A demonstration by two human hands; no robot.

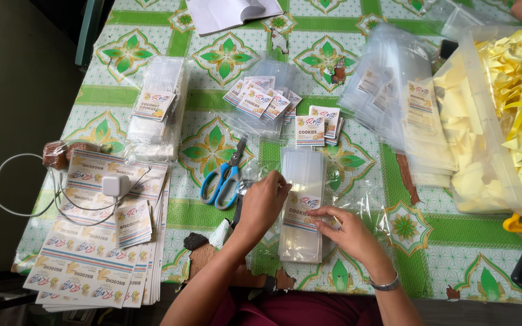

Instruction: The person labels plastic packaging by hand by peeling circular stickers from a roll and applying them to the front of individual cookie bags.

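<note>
A stack of clear narrow plastic bags (302, 175) lies in front of me on the green patterned tablecloth (430, 229). A small printed label (300, 212) sits on the top bag. My left hand (264, 202) rests at the bags' left edge, fingertips on the label's upper left corner. My right hand (348, 232) presses the label's right side with its fingertips. Blue-handled scissors (225, 178) lie just left of my left hand.
Loose labels (262, 98) and two small label piles (318, 125) lie beyond the bags. Labelled bags (155, 111) are stacked at the left, uncut label sheets (95, 253) with a white charger (115, 185) lower left. A bin of yellow papers (515, 115) stands right.
</note>
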